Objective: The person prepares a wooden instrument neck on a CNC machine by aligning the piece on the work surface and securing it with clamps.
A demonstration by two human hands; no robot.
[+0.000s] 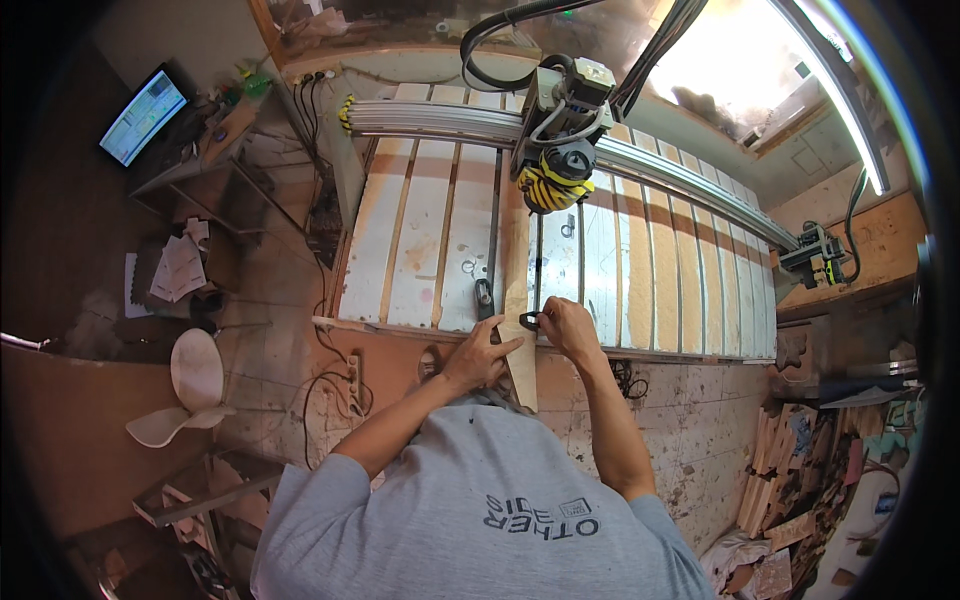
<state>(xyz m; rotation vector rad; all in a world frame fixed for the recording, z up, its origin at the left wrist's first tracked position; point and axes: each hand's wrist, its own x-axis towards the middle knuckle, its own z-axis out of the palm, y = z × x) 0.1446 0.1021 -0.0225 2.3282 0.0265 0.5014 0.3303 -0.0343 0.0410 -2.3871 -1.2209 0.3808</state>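
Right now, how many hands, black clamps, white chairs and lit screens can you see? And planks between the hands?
Hands: 2, left hand and right hand
Black clamps, by their look: 2
White chair: 1
Lit screen: 1
Plank between the hands: 1
Total: 7

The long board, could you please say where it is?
In the head view, the long board is near the centre on the slatted table, between the left hand and right hand.
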